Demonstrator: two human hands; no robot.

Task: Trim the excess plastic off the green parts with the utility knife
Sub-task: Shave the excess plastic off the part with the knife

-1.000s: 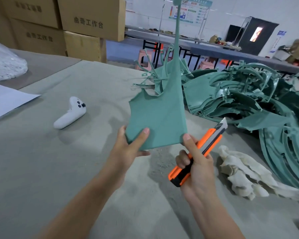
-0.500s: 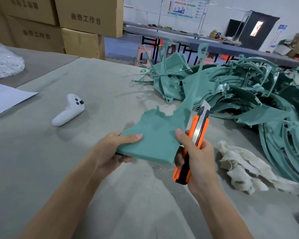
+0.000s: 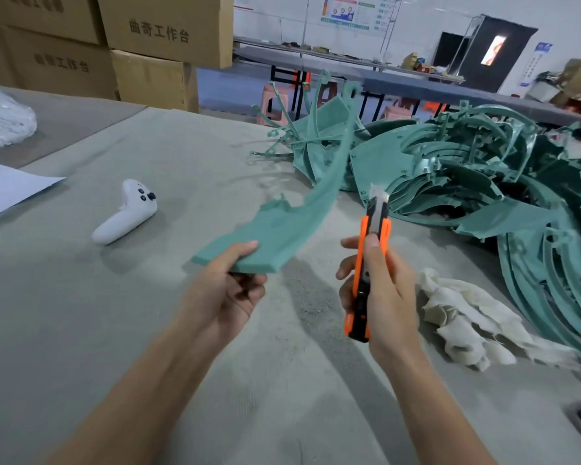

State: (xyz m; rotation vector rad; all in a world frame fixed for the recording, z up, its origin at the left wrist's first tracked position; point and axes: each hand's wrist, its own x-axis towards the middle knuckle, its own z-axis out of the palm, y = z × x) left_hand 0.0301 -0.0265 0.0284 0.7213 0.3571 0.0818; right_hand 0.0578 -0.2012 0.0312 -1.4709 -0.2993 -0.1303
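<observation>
Left hand (image 3: 222, 293) pinches a green part (image 3: 282, 226); right hand (image 3: 383, 290), beside that part, grips the utility knife (image 3: 363, 239); cardboard boxes (image 3: 168, 31) beyond it sit closed.

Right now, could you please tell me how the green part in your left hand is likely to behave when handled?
Probably fairly stiff: the green part juts out unsupported from the left hand in a clean curve. Likely light for its size, since thumb and fingers hold it by one end alone. Its ragged flash edge may snag.
</observation>
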